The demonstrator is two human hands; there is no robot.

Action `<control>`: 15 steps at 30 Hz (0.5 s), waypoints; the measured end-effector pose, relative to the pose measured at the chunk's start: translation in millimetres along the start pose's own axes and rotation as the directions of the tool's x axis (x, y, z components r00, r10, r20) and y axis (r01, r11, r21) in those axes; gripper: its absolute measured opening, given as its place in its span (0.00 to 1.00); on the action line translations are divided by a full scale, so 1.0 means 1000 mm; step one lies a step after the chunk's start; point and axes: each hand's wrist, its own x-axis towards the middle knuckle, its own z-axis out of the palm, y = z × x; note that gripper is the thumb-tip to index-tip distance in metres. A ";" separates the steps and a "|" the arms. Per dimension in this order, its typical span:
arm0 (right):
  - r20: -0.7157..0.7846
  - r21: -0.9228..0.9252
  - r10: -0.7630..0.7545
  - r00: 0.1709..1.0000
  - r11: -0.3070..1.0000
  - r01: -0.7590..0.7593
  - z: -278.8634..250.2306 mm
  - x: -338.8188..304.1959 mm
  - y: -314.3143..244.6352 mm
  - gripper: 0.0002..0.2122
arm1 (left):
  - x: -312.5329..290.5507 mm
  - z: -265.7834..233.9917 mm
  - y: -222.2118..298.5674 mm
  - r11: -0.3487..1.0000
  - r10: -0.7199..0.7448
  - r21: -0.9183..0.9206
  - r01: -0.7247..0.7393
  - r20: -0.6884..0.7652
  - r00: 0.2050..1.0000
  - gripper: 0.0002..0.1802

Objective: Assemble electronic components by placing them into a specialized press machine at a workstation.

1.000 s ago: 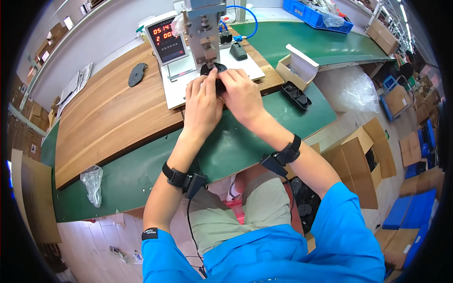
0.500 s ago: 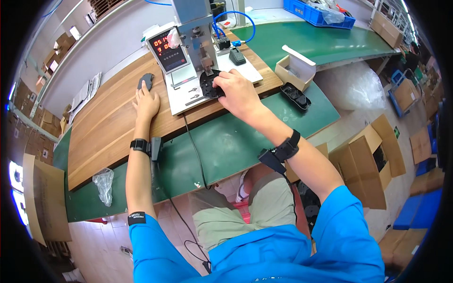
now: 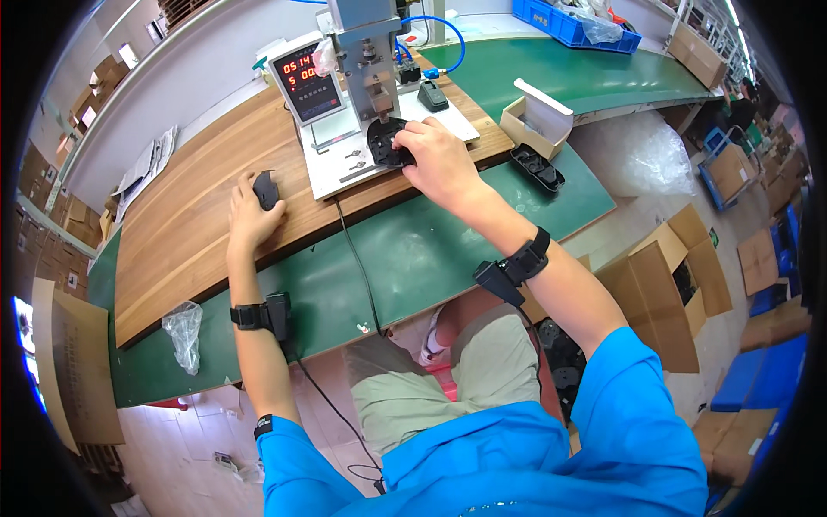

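Note:
My left hand is closed round a dark, curved plastic shell at the wooden board, its thumb and fingers on either side. My right hand pinches the right edge of a black plastic housing, whose hollow inside faces up. That housing sits on the white base plate of a bench press, directly below the press's metal tip. Whether the tip touches it I cannot tell. Small metal pieces lie on the plate, left of the housing.
A display box with red digits stands left of the press. Right of it are a small black block, an open white carton and a black plastic case. A clear bag lies at the front left; a cable hangs over the front edge.
My left hand has drawn the dark shell nearer along the board, its fingers now wrapped round it. My right hand stays at the housing under the press. The red digits have changed.

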 end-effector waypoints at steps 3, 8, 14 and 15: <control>0.002 -0.014 -0.006 1.000 1.000 0.007 0.000 0.000 -0.002 0.14 | -0.003 0.001 0.003 0.995 -0.087 0.056 0.080 0.132 0.988 0.40; -0.034 0.007 -0.016 0.999 1.000 0.016 0.000 0.003 -0.008 0.11 | 0.002 0.022 -0.014 0.997 0.010 -0.073 -0.008 0.031 0.999 0.32; -0.020 -0.042 -0.027 0.999 0.999 0.026 -0.003 0.003 -0.004 0.12 | 0.004 -0.006 0.000 0.956 0.077 -0.274 -0.104 -0.108 0.991 0.30; 0.020 -0.045 -0.020 1.000 0.999 0.021 -0.005 0.004 -0.004 0.11 | 0.004 -0.017 0.011 0.935 0.060 -0.338 -0.109 -0.151 0.987 0.30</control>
